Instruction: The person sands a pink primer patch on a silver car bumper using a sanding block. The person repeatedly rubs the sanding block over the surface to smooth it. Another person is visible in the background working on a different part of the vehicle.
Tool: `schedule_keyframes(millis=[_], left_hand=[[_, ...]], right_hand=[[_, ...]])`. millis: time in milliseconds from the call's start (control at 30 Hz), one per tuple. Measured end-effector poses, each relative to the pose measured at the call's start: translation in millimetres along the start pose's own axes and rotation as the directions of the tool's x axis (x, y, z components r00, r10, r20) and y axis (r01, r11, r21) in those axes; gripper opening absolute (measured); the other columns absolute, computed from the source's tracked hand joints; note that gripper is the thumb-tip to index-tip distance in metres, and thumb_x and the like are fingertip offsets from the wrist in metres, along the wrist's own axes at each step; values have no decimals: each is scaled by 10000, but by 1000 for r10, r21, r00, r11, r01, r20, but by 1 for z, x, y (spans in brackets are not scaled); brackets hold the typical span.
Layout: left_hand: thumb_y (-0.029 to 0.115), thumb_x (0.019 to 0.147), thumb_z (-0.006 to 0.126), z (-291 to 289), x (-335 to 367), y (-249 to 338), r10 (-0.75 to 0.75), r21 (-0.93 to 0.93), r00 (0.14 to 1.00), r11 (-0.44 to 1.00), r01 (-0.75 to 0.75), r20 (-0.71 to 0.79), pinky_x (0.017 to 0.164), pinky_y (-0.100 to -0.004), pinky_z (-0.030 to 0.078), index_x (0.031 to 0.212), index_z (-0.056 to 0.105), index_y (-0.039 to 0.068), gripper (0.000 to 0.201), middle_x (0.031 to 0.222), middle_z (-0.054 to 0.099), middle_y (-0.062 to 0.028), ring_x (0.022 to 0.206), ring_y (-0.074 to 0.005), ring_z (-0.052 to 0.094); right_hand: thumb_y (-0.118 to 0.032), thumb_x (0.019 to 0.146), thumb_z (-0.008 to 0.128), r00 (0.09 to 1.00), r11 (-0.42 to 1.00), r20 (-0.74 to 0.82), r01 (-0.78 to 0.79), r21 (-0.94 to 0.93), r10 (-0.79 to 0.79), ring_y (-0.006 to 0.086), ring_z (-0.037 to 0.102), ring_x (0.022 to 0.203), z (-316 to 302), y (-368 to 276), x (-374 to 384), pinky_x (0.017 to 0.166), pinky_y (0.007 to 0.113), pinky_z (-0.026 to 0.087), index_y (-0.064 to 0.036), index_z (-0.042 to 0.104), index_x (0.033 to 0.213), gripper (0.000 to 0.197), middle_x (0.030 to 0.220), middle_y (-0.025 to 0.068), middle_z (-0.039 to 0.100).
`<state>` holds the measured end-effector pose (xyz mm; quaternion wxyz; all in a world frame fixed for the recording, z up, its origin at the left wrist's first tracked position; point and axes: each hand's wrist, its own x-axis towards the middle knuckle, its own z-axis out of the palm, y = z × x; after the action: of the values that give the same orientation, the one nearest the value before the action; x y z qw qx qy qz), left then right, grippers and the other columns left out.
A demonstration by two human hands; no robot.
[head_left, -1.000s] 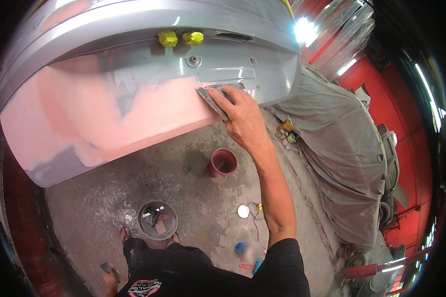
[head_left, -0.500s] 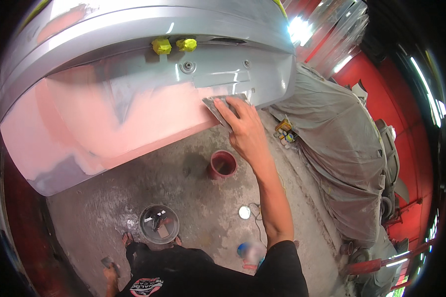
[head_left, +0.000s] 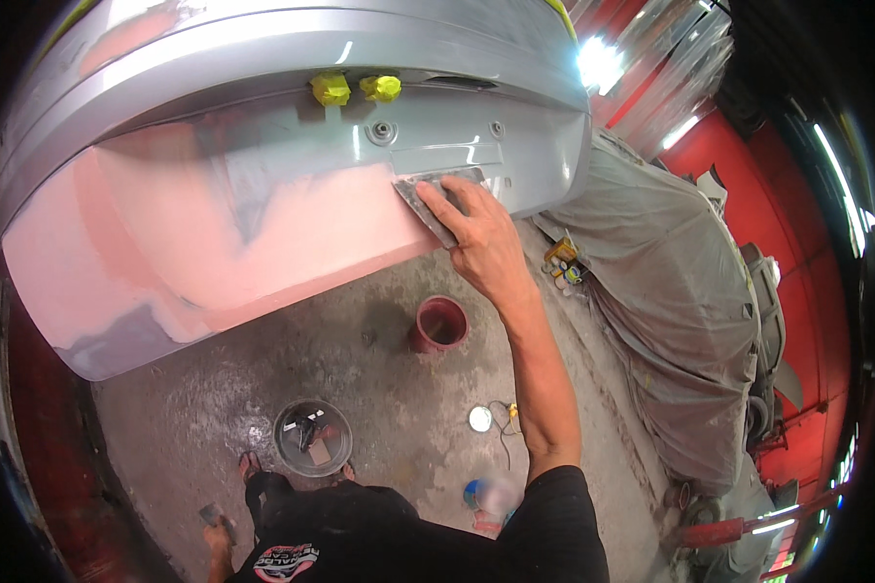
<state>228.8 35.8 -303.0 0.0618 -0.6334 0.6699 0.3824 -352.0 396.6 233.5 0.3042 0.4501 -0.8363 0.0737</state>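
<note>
My right hand [head_left: 486, 243] presses a flat grey putty spreader [head_left: 430, 220] against the car's rear panel [head_left: 535, 146], fingers spread along its back. The spreader lies at the right end of a broad area of pink putty [head_left: 311, 223]. Bare grey metal shows above and to the right of it. At the lower left, my left hand [head_left: 219, 540] hangs low beside my leg, its fingers closed on a small flat grey blade [head_left: 211, 512], whose exact kind is too small to tell.
Two yellow taped knobs [head_left: 331, 89] stick out of the panel. On the wet concrete floor stand a red bucket [head_left: 441, 323] and a round grey basin [head_left: 345, 442] with things in it. A grey sheet [head_left: 681, 282] drapes a vehicle at right. A cable [head_left: 505, 449] and small containers [head_left: 560, 262] lie nearby.
My right hand has slid the spreader a little left and upward across the panel. My left hand stays low with the blade, and the whole view has shifted slightly.
</note>
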Motion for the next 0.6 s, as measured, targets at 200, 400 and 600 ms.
schedule_keyframes(millis=[200, 400, 600], left_hand=[[364, 932, 684, 1, -3, 33, -42, 46, 999, 998, 42, 14, 764, -461, 545, 1088, 659, -130, 519, 1011, 710, -236, 882, -352, 713], [321, 953, 671, 14, 26, 25, -34, -85, 998, 996, 38, 56, 734, -448, 539, 1039, 678, -134, 463, 955, 718, -224, 826, -321, 701], [294, 971, 661, 5, 6, 44, -35, -162, 998, 986, 43, 47, 766, -430, 536, 1077, 668, -140, 448, 992, 722, -222, 869, -306, 698]], right_hand=[[112, 654, 632, 998, 999, 66, -27, 35, 24, 373, 569, 1201, -10, -22, -48, 993, 466, 478, -158, 591, 1397, 791, 1309, 165, 574], [117, 662, 625, 998, 998, 28, -53, 18, 52, 360, 571, 1190, -17, -15, -50, 989, 454, 468, -163, 581, 1406, 797, 1295, 158, 587], [112, 697, 600, 997, 998, -59, -42, -38, 40, 338, 575, 1183, -7, -3, -1, 982, 470, 467, -179, 585, 1395, 756, 1283, 143, 593]])
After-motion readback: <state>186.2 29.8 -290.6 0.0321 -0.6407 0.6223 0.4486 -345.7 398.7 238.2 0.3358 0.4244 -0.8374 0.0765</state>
